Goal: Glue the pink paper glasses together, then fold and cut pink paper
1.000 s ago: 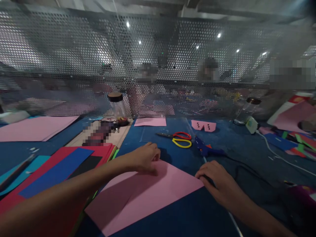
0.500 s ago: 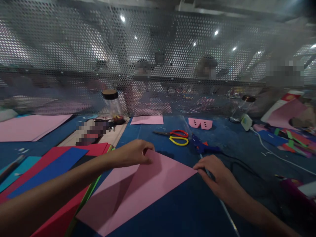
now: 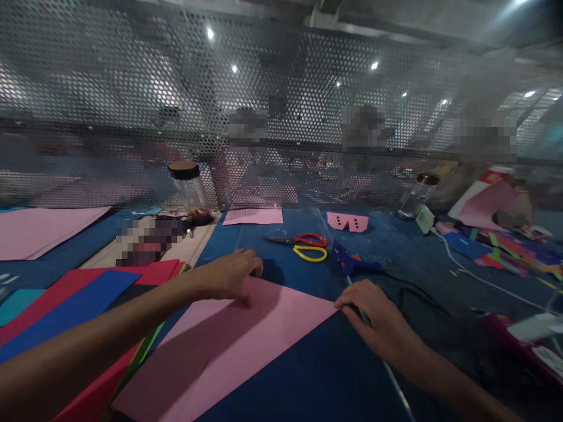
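Observation:
A sheet of pink paper point(image 3: 246, 340) lies slanted on the blue table in front of me, its far part doubled over toward the right. My left hand point(image 3: 231, 274) is at the paper's far edge, fingers curled around it and thumb over the top; the fingertips are partly hidden. At the sheet's right-hand corner, my right hand point(image 3: 372, 310) pinches the tip between thumb and fingers. Beyond the paper lie scissors point(image 3: 308, 246) with one red and one yellow handle. A blue glue gun point(image 3: 354, 262) rests just past my right hand.
Coloured sheets point(image 3: 83, 310) are stacked under my left forearm. A corked jar point(image 3: 191, 193) stands behind them, and another jar point(image 3: 419, 195) at back right. Small pink cutouts point(image 3: 347, 222) and paper scraps point(image 3: 497, 249) lie about. A perforated metal screen point(image 3: 281, 88) closes off the back.
The lifted part of the pink paper has come down flatter, and my left hand has lowered with it. My right hand keeps its pinch on the corner. The view has shifted slightly.

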{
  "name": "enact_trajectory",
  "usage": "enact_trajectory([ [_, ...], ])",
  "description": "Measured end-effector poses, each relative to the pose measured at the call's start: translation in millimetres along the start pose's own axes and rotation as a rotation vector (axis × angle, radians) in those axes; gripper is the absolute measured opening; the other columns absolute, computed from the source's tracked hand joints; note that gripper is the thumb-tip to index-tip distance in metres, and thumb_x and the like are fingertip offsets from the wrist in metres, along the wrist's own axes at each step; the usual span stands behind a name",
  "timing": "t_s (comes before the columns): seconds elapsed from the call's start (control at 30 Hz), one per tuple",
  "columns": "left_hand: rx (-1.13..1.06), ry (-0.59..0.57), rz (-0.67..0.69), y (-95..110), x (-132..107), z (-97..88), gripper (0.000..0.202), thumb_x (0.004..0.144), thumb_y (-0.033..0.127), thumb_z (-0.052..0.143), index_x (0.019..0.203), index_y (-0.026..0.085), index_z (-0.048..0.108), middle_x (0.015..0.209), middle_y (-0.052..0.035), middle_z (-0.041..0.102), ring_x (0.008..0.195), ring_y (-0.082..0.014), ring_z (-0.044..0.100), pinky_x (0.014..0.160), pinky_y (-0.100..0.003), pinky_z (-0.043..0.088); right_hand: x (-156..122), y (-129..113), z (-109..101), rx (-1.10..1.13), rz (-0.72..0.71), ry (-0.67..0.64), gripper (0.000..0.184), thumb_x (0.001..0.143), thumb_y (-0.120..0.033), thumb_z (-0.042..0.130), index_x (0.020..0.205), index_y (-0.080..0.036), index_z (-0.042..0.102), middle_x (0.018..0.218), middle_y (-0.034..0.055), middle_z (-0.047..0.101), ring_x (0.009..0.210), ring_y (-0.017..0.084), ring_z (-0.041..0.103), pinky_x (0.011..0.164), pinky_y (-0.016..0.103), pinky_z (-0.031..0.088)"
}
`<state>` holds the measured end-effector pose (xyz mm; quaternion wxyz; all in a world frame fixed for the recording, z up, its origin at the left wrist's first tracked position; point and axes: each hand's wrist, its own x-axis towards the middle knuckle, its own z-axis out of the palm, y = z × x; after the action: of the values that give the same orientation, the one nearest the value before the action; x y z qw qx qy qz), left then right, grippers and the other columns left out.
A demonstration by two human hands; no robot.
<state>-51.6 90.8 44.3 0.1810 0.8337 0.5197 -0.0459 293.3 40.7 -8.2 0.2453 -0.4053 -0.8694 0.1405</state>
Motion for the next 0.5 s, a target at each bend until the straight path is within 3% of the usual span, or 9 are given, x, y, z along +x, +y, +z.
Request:
enact_trajectory([
  [0.3,-0.012,-0.004,0.016,-6.1,1.6,7.3,0.027,0.062,0.030,0.074,0.083,0.021,0.060,0.103,-0.0057,0.061,0.097,-0.0262,0.058,0.075,-0.031,0.045,0.4,-4.3,-1.6,0.023,0.020,-0.010,0.022,0.097,-0.008,0.051,0.102,-0.025,0.064,0.104,0.0052,0.067,0.102,0.024,0.058,0.089,0.042,0.044],
  [0.5,-0.039,0.000,-0.017,-4.3,-1.6,8.6,0.048,0.062,0.030,0.074,0.109,0.024,0.061,0.100,-0.0035,0.068,0.093,-0.0261,0.063,0.071,-0.031,0.045,0.5,-4.1,-0.8,0.015,0.012,-0.005,0.023,0.096,-0.006,0.052,0.102,-0.025,0.064,0.104,0.0037,0.067,0.102,0.023,0.058,0.089,0.041,0.044],
])
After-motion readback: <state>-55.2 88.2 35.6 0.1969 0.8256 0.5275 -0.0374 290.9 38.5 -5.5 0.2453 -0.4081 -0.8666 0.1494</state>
